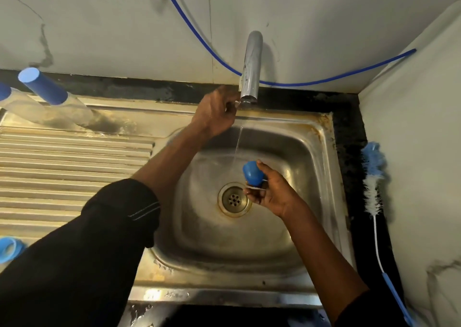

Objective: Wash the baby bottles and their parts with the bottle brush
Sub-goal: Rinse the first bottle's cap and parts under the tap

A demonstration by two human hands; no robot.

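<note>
Black-sleeved left hand (pixel 214 112) grips chrome steel tap (pixel 250 69), right hand (pixel 272 194) pinches blue plastic cap (pixel 252 173) under water (pixel 238 142); blue-white bottle brush (pixel 373 174) apparently unused

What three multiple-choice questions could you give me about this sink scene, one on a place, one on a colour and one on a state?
1. Where does the bottle brush lie?
A. In the basin of the sink
B. On the counter to the right of the sink
C. On the draining board

2. What colour is the cap in the right hand?
A. Blue
B. White
C. Red

3. What state is the tap in?
A. Turned off
B. Covered by a cloth
C. Running

Answers:
1 B: the brush rests on the dark counter beside the right wall, outside the basin.
2 A: the cap pinched in the fingers is plainly blue.
3 C: a thin stream of water falls from the spout towards the cap.
</note>
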